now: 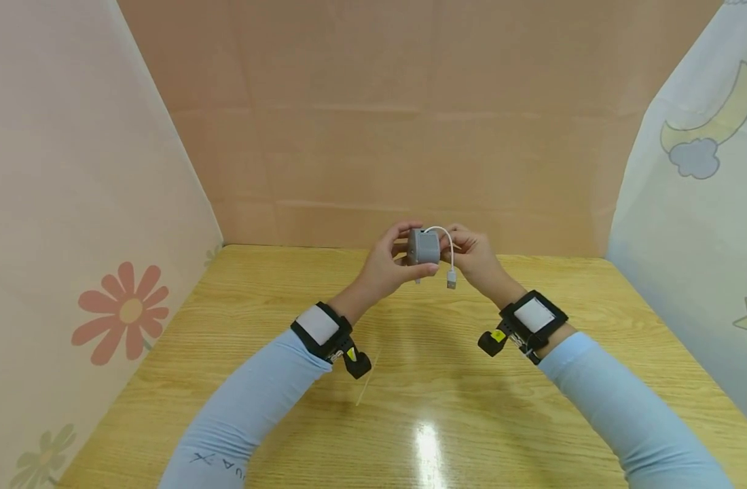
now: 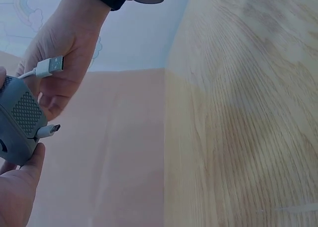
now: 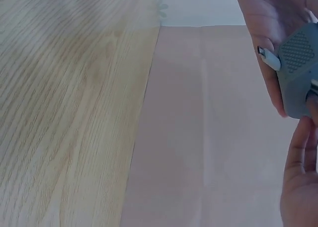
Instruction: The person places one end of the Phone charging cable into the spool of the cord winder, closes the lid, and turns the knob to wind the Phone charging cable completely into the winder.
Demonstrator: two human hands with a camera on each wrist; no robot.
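Peach panels back a wooden surface [image 1: 410, 380]; above it the left hand [image 1: 388, 261] grips a grey box [image 1: 424, 248], right hand [image 1: 471, 255] pinching its white cable [image 1: 448, 244]. A tug could yank the plug or drop the box.

Light wooden table [image 1: 410, 380], glossy grain

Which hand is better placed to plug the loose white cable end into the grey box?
Probably the right hand: it pinches the white cable beside the grey box, which the left hand grips steady.
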